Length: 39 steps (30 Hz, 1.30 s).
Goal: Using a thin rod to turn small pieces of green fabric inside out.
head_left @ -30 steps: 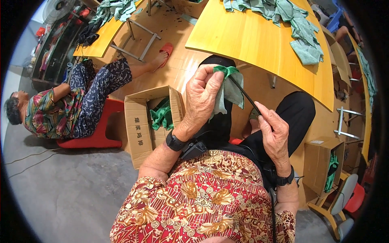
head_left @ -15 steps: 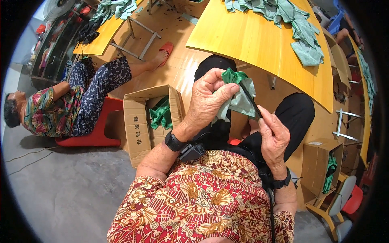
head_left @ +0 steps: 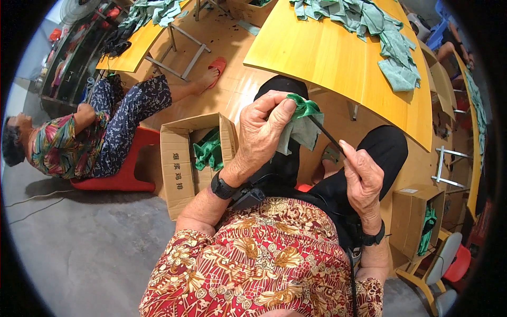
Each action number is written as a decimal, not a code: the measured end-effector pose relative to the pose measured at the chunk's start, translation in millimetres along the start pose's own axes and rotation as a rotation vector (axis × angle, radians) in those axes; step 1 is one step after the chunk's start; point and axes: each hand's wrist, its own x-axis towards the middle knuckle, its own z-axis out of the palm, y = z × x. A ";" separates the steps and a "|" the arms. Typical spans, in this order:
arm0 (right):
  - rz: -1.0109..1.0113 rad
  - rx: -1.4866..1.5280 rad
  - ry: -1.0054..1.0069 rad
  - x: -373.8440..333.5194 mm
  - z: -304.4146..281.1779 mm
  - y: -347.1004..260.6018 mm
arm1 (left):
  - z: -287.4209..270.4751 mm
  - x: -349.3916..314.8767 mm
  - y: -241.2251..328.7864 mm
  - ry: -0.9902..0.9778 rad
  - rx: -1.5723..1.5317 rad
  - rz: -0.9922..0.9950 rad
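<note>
Above my lap, my left hand (head_left: 260, 129) is closed, thumb and fingers pinching a small green fabric piece (head_left: 305, 135). Its upper part is shiny dark green and gathered, while a pale green flap hangs below. From the gathered part a thin black rod (head_left: 326, 134) slants down to my right hand (head_left: 363, 177), which grips its near end between thumb and fingers. The rod's far tip is hidden in or behind the fabric, so I cannot tell whether it is inside.
A yellow table (head_left: 338, 58) ahead carries a heap of pale green cloth pieces (head_left: 388, 45). Cardboard boxes with green fabric stand at my left (head_left: 177, 164) and right (head_left: 414, 219). Far left, a person (head_left: 68, 137) sits on a red stool (head_left: 119, 171); a chair (head_left: 438, 267) is low right.
My hands have drawn slightly apart: the left shifted a little left, the right moved right and down. More of the black rod shows between them, and the fabric has turned slightly.
</note>
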 end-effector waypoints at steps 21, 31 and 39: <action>0.170 0.172 -0.052 -3.5 13.6 2.7 | -2.0 3.3 4.9 -0.229 0.096 -0.082; 0.320 0.227 -0.132 2.8 1.4 0.1 | -2.3 2.5 -1.2 -0.269 0.389 -0.012; 0.422 0.372 0.084 -6.3 33.3 -9.6 | 15.5 -9.2 -5.0 -0.169 0.224 -0.073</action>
